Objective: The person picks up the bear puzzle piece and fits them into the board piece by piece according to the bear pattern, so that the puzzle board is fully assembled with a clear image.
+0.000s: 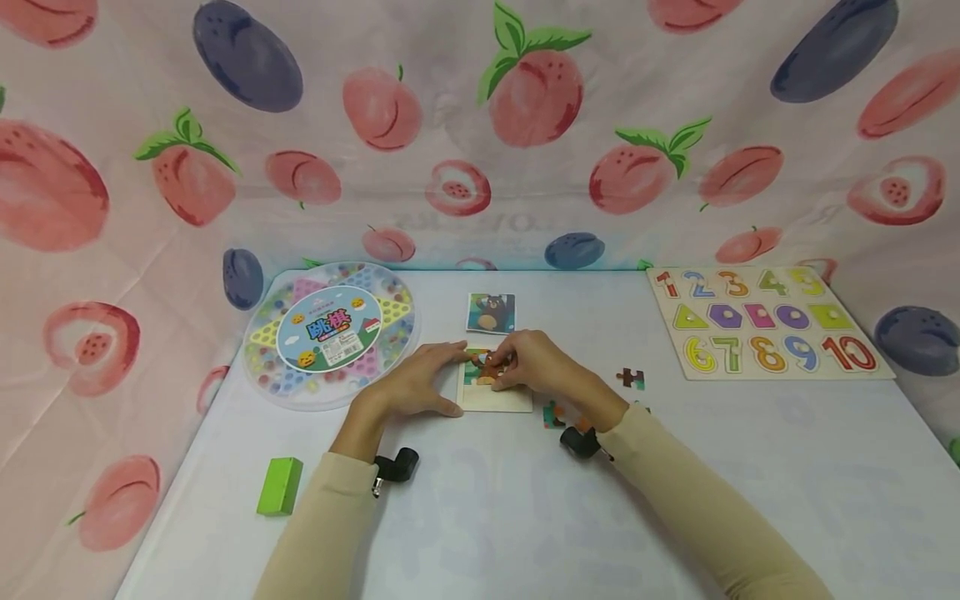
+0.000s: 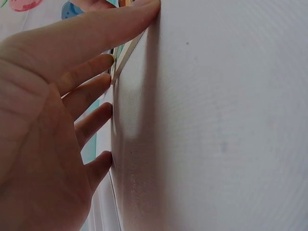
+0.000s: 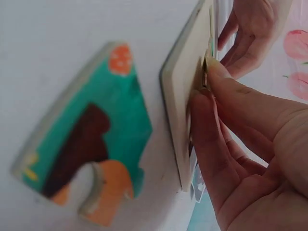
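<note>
A small wooden puzzle tray (image 1: pixel 497 402) lies flat on the table, its upper part filled with bear-picture pieces and its lower part bare wood. My left hand (image 1: pixel 415 385) rests at the tray's left side, fingers spread and fairly straight, thumb near the lower left corner. Over the picture, my right hand (image 1: pixel 538 364) pinches a puzzle piece (image 3: pixel 205 79) between thumb and index finger; most of that piece is hidden. Loose puzzle pieces lie to the right: a teal, brown and orange one (image 3: pixel 127 103) close by the tray, and a brown one (image 1: pixel 631 378) farther off.
Behind the tray is a bear picture card (image 1: pixel 491 314). A round Chinese checkers set (image 1: pixel 330 333) stands at back left, a green block (image 1: pixel 280 486) at front left. At back right lies a wooden number board (image 1: pixel 780 376). A fruit-print cloth (image 1: pixel 525 192) hangs behind.
</note>
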`<move>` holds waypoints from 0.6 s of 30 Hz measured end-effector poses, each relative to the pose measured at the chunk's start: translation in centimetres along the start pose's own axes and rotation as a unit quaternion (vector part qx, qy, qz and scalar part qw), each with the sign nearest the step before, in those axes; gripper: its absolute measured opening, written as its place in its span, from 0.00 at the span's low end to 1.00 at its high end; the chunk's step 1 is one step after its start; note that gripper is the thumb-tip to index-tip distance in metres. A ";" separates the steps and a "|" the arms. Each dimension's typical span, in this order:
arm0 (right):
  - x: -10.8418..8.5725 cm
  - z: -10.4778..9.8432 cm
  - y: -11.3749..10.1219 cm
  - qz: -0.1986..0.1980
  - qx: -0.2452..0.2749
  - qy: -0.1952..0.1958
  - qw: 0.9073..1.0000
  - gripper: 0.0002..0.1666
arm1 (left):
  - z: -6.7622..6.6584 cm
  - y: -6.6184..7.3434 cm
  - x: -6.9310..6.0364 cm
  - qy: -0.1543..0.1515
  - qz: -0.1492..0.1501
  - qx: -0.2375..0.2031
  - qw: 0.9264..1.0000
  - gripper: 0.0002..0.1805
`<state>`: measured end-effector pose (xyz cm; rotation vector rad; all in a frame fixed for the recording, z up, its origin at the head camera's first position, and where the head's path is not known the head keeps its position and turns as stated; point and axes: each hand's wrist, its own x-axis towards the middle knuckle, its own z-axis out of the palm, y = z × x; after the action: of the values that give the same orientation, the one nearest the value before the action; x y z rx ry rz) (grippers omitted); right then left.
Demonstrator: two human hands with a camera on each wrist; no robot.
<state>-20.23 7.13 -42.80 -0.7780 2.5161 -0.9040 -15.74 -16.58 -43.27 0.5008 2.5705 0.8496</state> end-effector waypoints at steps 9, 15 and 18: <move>0.3 -0.2 -0.1 0.012 -0.042 -0.001 0.999 0.17 | 0.0 0.0 0.1 0.001 0.003 0.002 1.000 0.45; 0.4 -0.1 0.1 0.015 -0.044 0.002 0.999 0.16 | 0.0 -0.1 0.1 -0.001 0.000 0.001 1.000 0.45; 0.3 -0.2 0.3 0.014 -0.034 -0.003 0.999 0.16 | 0.1 -0.1 0.2 -0.002 -0.001 -0.001 1.000 0.45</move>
<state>-20.69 7.22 -42.94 -0.7618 2.5568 -0.8096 -15.85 -16.56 -43.49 0.4975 2.5662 0.8497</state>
